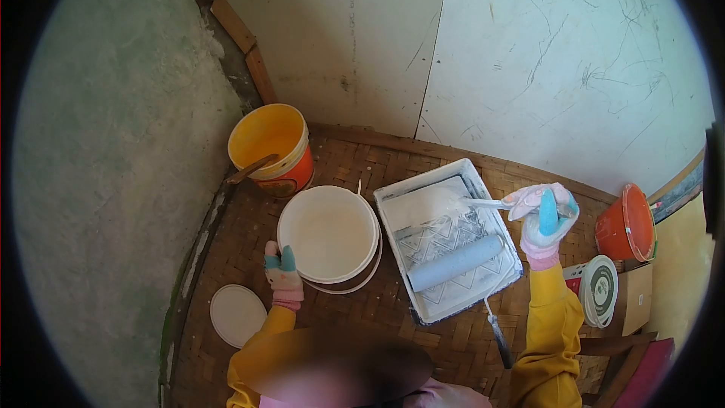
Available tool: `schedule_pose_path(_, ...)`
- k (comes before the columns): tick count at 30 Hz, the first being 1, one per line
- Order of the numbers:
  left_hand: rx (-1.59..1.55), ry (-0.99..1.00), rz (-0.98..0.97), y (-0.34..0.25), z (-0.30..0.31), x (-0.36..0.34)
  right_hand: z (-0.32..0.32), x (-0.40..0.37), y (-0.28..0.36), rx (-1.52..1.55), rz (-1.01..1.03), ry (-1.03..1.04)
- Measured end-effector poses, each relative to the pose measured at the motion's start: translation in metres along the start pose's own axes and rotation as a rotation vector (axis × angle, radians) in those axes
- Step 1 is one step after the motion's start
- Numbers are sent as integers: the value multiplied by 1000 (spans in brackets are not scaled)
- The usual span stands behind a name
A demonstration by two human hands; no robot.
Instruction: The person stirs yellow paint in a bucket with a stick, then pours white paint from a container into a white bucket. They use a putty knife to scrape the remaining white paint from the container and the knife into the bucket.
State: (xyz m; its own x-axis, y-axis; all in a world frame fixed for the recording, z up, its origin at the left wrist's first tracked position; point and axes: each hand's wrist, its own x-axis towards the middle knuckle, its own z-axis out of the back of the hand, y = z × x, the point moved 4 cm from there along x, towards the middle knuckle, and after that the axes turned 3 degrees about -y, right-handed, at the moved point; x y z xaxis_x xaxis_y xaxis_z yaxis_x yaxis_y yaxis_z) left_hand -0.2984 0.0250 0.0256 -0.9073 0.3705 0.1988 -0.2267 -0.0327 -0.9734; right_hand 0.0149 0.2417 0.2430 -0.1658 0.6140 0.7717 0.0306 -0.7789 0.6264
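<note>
My right hand (545,219), in a white, pink and blue glove, is closed on the handle of a white-handled tool (487,203). The tool's far end reaches over the white paint (423,205) in the paint tray (514,263); its kind cannot be made out. A paint roller (456,263) with a pale blue-grey sleeve lies across the tray's ridged part, its dark handle sticking out over the front edge. My left hand (284,276), gloved too, has its fingers extended against the left side of a white bucket (328,233).
A round white lid (239,316) lies on the woven floor at left. Behind the bucket stands an orange and yellow bucket (291,170) with a wooden stick (253,169). At right are an orange bucket (624,223), a lidded paint tub (600,292) and a cardboard box (636,298). Wall panels (559,68) rise behind.
</note>
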Motion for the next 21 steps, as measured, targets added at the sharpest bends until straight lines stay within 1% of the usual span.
schedule_pose_path(3, -19, 7, -5, -2, 0, 0, 2, -6, -4, -66, 14, 21)
schedule_pose_path(5, -3, 0, -19, -2, 0, 1, 3, -12, -10, -18, -111, 10)
schedule_pose_path(6, 14, -8, -33, -2, 0, 1, 2, -14, -8, -17, -111, 10)
schedule_pose_path(8, 35, -8, -43, -2, 0, 0, 0, -15, -3, 86, -125, 8)
schedule_pose_path(10, 56, -8, -53, -4, 1, 0, 1, -14, -2, 110, -107, 8)
schedule_pose_path(12, 24, 3, -2, -6, 0, -1, 4, -12, -3, 132, -87, 8)
schedule_pose_path(14, 23, 0, -17, -6, 0, -1, 7, -11, -4, -2, -43, 3)
schedule_pose_path(15, 25, -5, -29, -6, 0, -1, 6, -12, -3, 0, -42, 3)
schedule_pose_path(17, 13, -4, -16, -3, 0, 1, 5, -16, -4, 182, -128, 5)
schedule_pose_path(18, 0, 0, -2, -1, 0, 0, 7, -16, -6, 181, -131, 5)
schedule_pose_path(20, 27, -2, -10, -2, 1, -1, 14, -14, -7, 28, 2, 31)
schedule_pose_path(21, 52, -9, -22, -3, 1, 0, 14, -15, -8, 27, 3, 29)
